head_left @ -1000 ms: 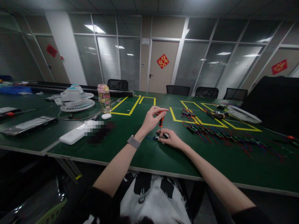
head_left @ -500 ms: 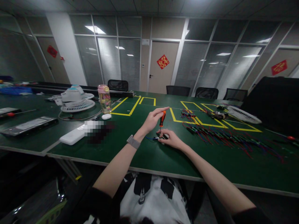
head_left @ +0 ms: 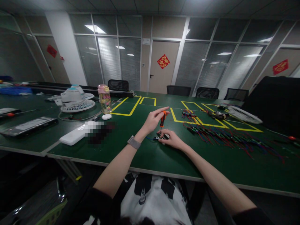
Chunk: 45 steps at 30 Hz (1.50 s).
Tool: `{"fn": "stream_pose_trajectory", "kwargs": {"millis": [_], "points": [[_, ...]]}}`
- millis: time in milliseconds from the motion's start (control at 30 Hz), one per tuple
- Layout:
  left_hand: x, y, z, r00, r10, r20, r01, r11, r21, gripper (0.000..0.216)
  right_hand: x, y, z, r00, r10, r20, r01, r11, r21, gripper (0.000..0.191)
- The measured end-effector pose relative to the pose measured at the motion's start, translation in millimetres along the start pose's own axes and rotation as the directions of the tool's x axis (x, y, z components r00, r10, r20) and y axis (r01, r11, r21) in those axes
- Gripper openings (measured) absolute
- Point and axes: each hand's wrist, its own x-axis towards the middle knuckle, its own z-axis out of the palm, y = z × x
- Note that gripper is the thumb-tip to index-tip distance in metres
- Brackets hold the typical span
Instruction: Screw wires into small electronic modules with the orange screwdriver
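My left hand [head_left: 152, 120] grips the orange and black handle of a screwdriver [head_left: 163, 118], which stands nearly upright with its shaft pointing down. Low on the table, my right hand [head_left: 172, 139] pinches a small wired circuit board [head_left: 157, 138] right under the screwdriver's tip. Blue wire trails from the board to the left. My fingers cover much of the board, so the exact spot where the tip meets it is hidden.
Right of my hands lie several wired circuit boards [head_left: 222, 137] in a row. A white fan [head_left: 77, 101], a pink-lidded bottle [head_left: 104, 98] and a white elongated device [head_left: 72, 136] are on the left. Yellow tape [head_left: 122, 114] outlines areas of the green table [head_left: 140, 159].
Both hands stay in nearly the same place. The screwdriver's handle and the left fingers show only a very slight shift.
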Motion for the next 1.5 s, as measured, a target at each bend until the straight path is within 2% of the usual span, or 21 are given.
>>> {"fn": "stream_pose_trajectory", "kwargs": {"millis": [67,233,300,433,500,633,767,833,1000,1167,1233,1367,1500], "points": [[-1.3,0.7,2.4,1.000,-0.003,0.005,0.003,1.000,0.002,0.032,-0.1,-1.2,-0.3,1.000,0.000,0.001,0.000,1.000,0.002,0.013],[-2.9,0.7,4.7,0.991,0.089,-0.098,-0.067,0.975,0.210,0.026,-0.5,0.0,0.9,1.000,0.001,-0.010,-0.001,1.000,-0.003,0.011],[-1.5,0.2,3.8,0.993,0.082,-0.079,-0.070,0.986,0.153,0.028,-0.5,2.5,1.7,1.000,0.002,-0.017,-0.002,1.000,-0.007,0.012],[0.4,-1.7,3.3,1.000,-0.015,-0.027,0.013,0.999,-0.052,0.031,-0.2,7.0,3.2,1.000,-0.007,-0.010,0.007,1.000,-0.010,0.013],[0.1,-2.7,3.9,0.998,-0.008,-0.068,0.005,0.999,-0.038,0.028,-0.1,7.8,3.6,1.000,-0.006,-0.012,0.006,1.000,-0.006,0.015],[-0.3,-2.5,3.8,0.988,0.036,-0.152,-0.019,0.994,0.110,0.023,-0.2,7.8,4.0,1.000,0.004,-0.018,-0.004,1.000,0.008,0.017],[1.0,-1.1,2.7,0.998,-0.008,-0.060,0.006,1.000,-0.028,0.030,-0.3,7.5,3.7,1.000,-0.003,-0.010,0.003,1.000,0.013,0.016],[1.2,-2.4,2.9,0.998,-0.044,-0.051,0.040,0.995,-0.086,0.030,-0.3,7.2,3.5,1.000,-0.004,-0.006,0.004,1.000,0.016,0.015],[1.1,-6.8,2.7,0.991,-0.008,-0.134,0.008,1.000,0.005,0.026,-0.4,6.3,3.1,1.000,0.002,-0.001,-0.002,1.000,0.025,0.015],[1.9,-3.4,2.2,0.999,-0.052,-0.007,0.051,0.987,-0.152,0.031,-0.4,4.5,2.2,1.000,0.000,0.005,0.000,1.000,0.018,0.014],[1.6,-3.6,3.2,0.996,-0.081,-0.025,0.076,0.985,-0.155,0.031,-0.3,4.2,2.3,1.000,0.006,0.005,-0.006,1.000,0.014,0.014],[1.4,-6.9,3.9,0.990,-0.060,-0.125,0.057,0.998,-0.033,0.028,-0.2,5.2,3.1,1.000,0.006,-0.003,-0.006,1.000,0.012,0.014],[1.9,-5.2,2.7,0.998,-0.055,-0.042,0.051,0.994,-0.100,0.031,-0.4,6.8,3.6,1.000,-0.008,0.003,0.008,1.000,0.008,0.013]]}}
